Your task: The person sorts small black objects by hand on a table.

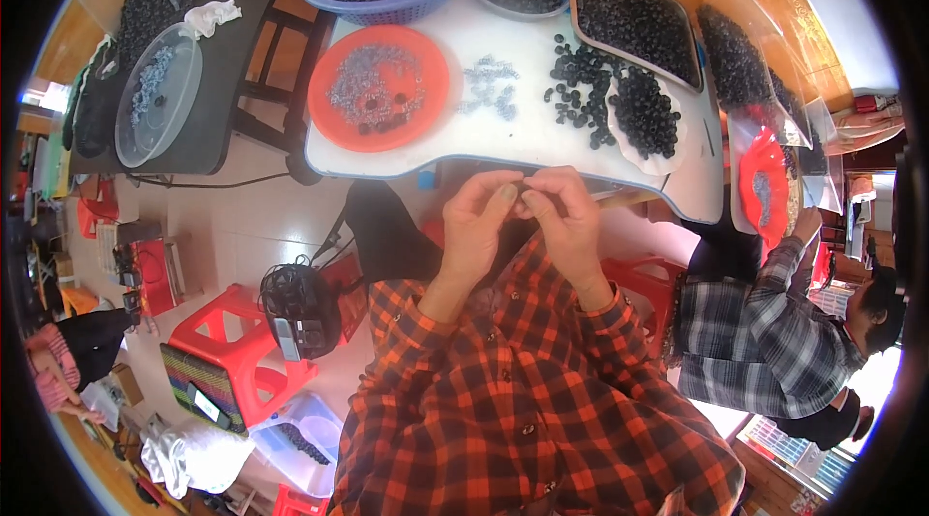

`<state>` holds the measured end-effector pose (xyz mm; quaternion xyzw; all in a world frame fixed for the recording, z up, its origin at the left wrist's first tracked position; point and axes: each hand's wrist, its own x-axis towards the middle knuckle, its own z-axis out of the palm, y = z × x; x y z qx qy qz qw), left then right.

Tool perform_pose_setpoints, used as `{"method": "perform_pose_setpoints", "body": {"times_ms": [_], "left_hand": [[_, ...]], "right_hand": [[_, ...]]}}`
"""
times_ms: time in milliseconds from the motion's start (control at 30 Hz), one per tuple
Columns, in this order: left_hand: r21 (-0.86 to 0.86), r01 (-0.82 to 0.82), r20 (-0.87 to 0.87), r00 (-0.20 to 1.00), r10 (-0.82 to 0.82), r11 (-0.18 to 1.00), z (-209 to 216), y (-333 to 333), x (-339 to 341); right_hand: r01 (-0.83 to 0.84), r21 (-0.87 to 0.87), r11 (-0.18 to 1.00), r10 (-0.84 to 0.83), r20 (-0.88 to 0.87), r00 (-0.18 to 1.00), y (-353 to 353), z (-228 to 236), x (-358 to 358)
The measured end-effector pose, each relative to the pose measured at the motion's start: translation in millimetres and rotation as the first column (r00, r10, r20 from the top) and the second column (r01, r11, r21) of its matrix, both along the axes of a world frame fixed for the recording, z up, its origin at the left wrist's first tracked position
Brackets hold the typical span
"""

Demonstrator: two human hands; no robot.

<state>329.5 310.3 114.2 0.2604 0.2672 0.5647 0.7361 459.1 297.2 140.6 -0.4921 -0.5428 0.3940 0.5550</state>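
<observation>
Left hand [471,226], right hand [573,226]: fingertips pinched together around small dark piece [524,189], mostly hidden, just off near edge of bench [523,143]. Step looks like fine two-handed fingertip work; next move likely needs steady, light pressure.

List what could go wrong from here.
The left hand and right hand meet beyond the near edge of the white table, so anything small pinched there, too hidden to make out, might miss the tabletop if it slips. The heaped white dish sits close to that edge; a bump could spill its black pieces.
</observation>
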Motion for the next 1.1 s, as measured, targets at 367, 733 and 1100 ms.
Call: {"method": "perform_pose_setpoints", "body": {"times_ms": [367, 733, 1100], "left_hand": [[0.003, 0.069, 0.009, 0.998, -0.069, 0.998, 5.6, 0.9, -0.5], [-0.165, 0.160, 0.219, 0.968, -0.122, 0.973, -0.7, 4.6, -4.9], [-0.103, 0.176, 0.280, 0.949, -0.142, 0.979, -2.8, 3.9, -3.1]], "right_hand": [[0.020, 0.033, 0.999, -0.022, 0.070, 0.997, 0.6, 0.3, 6.7], [0.035, 0.137, 0.990, -0.079, 0.331, 0.940, -1.0, 1.8, 4.7], [0.023, 0.141, 0.990, -0.065, 0.302, 0.951, -1.0, 1.9, 2.9]]}}
